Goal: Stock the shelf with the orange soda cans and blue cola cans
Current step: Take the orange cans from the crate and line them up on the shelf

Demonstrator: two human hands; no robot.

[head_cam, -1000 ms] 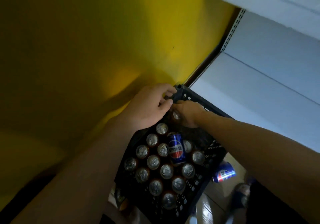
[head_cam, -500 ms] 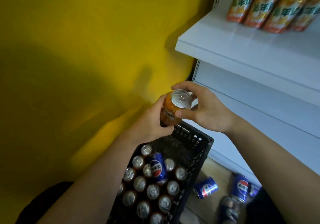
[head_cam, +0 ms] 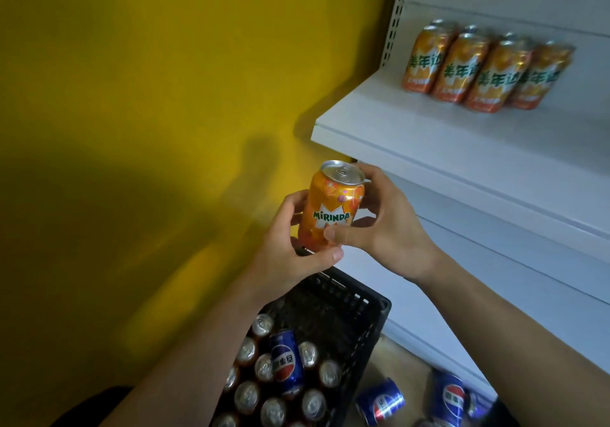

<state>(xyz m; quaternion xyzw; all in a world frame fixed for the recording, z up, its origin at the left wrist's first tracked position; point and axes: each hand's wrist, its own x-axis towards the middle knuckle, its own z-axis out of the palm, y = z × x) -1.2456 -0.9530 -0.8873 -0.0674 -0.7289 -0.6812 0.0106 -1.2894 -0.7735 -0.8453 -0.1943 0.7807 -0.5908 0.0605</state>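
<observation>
Both hands [head_cam: 290, 255] [head_cam: 383, 225] gripping orange can [head_cam: 333, 208] at sides, fingers curled around. Can probably rigid, smooth, slippery; holding mid-body seeming safest.

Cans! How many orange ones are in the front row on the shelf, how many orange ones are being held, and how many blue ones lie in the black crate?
Orange cans, front row of the shelf: 4
Orange can held by the left hand and right hand: 1
Blue can lying in the crate: 1
Total: 6
</observation>
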